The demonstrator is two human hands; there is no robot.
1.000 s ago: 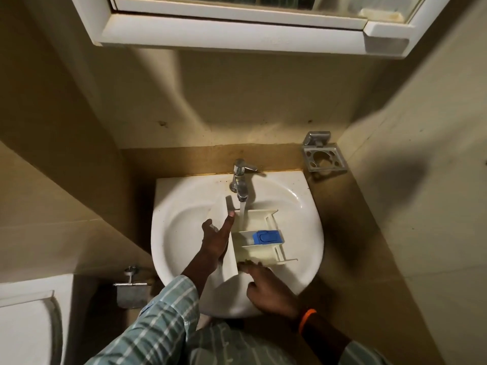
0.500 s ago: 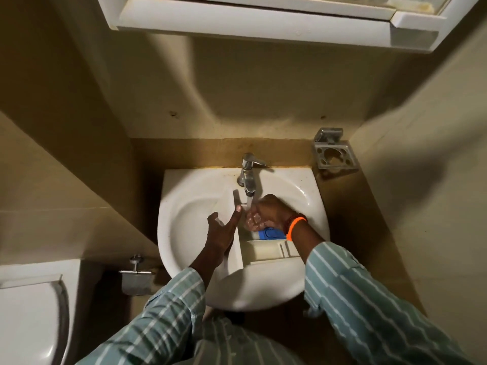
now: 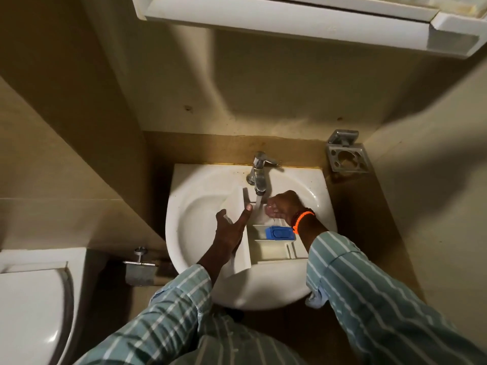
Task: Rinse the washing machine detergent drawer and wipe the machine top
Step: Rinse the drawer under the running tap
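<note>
The white detergent drawer (image 3: 271, 248) with a blue insert (image 3: 279, 232) lies in the white sink (image 3: 195, 206), its front panel to the left. Water runs from the chrome tap (image 3: 259, 175) into the drawer's far end. My left hand (image 3: 229, 227) grips the drawer's front panel, thumb over its top edge. My right hand (image 3: 283, 205), with an orange band at the wrist, is cupped over the drawer's far compartment beside the stream, fingers wet and curled. The washing machine is not in view.
A white toilet (image 3: 34, 299) stands at the lower left. On the left wall by the sink hangs a metal paper holder (image 3: 139, 270). A metal tumbler holder (image 3: 346, 154) is fixed at the right wall. A white cabinet (image 3: 290, 19) hangs overhead.
My right hand moved from the drawer's near edge up to its far end under the tap, and now stays there. My left hand keeps its hold. The view came closer.
</note>
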